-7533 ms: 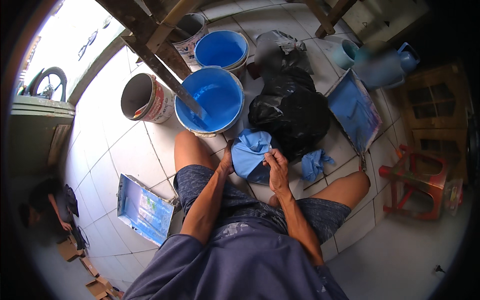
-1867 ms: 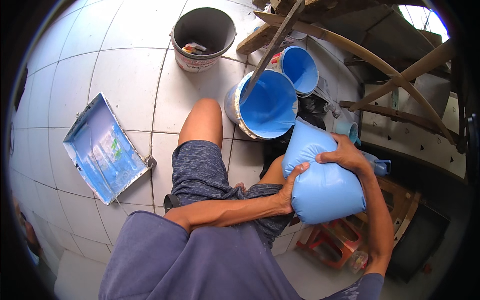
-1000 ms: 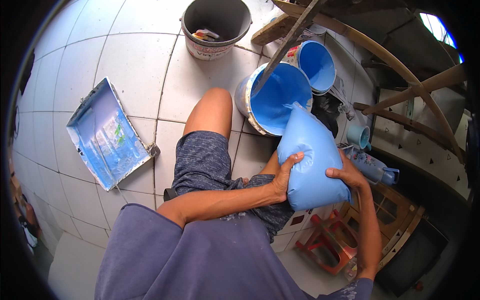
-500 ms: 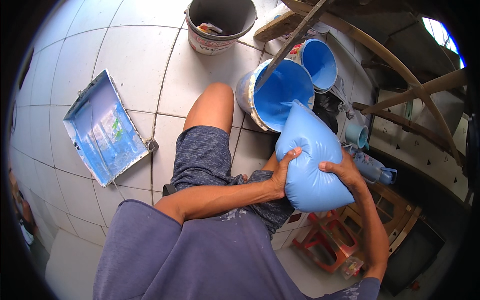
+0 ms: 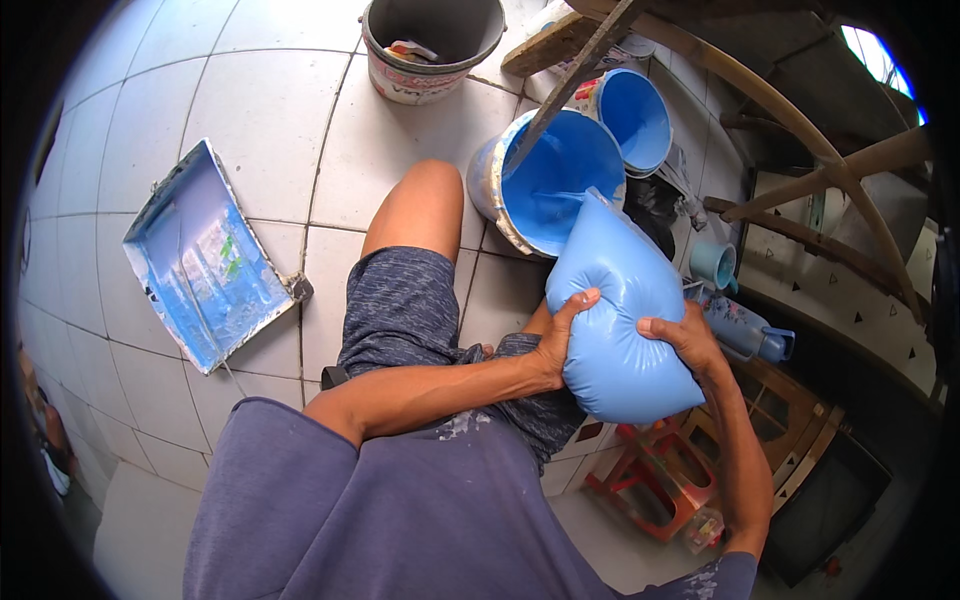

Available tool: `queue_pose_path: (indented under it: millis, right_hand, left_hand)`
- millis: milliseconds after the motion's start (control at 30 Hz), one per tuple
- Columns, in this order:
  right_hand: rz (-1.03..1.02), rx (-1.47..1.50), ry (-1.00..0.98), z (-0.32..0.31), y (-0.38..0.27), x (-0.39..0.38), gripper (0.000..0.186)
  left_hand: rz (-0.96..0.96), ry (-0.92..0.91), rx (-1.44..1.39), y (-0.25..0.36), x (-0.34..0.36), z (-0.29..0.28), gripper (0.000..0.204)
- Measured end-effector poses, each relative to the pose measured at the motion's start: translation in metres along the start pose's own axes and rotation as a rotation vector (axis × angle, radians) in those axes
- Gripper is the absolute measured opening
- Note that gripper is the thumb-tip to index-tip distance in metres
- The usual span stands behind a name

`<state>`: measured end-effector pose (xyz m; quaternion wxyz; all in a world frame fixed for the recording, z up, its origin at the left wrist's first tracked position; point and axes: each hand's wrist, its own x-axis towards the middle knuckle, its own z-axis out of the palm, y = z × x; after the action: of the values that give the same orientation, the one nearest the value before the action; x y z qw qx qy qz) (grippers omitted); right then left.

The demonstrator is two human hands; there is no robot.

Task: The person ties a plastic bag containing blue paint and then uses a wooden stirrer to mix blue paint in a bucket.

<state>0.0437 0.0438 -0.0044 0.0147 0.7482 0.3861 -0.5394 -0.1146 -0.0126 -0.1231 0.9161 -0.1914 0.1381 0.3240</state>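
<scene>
I grip a plump light-blue plastic bag (image 5: 625, 280). My left hand (image 5: 563, 335) presses its left side with thumb on top; my right hand (image 5: 690, 345) squeezes its right side. The bag’s narrow upper corner tilts over a white-rimmed bucket (image 5: 545, 205) coated inside with blue paint, and a thin blue stream runs from that corner into it. A flat wooden stick (image 5: 565, 90) stands slanted in this bucket. Behind it are a second blue-coated bucket (image 5: 637, 115) and a black plastic bag (image 5: 648, 210), partly hidden.
A paint tray (image 5: 210, 255) lies on floor tiles left of my knee. A grey bucket (image 5: 435, 30) stands ahead. A wooden trestle (image 5: 780, 120) rises at upper right. A teal cup (image 5: 712, 263), blue bottle (image 5: 740, 335) and red stool (image 5: 660, 485) are at right.
Since the earlier frames, the bag has been turned upright from a rumpled hold and tipped toward the bucket. A stream now shows at its corner, and both thumbs press deeper creases.
</scene>
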Motion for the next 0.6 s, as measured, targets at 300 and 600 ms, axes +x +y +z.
queue_pose_path:
  millis: [300, 600]
  right_hand:
    - [0.033, -0.008, 0.028, 0.0010, -0.0012, -0.0010, 0.062]
    - [0.050, -0.019, 0.047, 0.0019, -0.0007, -0.0028, 0.064]
  left_hand:
    - [-0.018, -0.025, -0.040, -0.0048, 0.0054, -0.0090, 0.084]
    - [-0.003, 0.017, -0.014, -0.0053, 0.0043, -0.0079, 0.085]
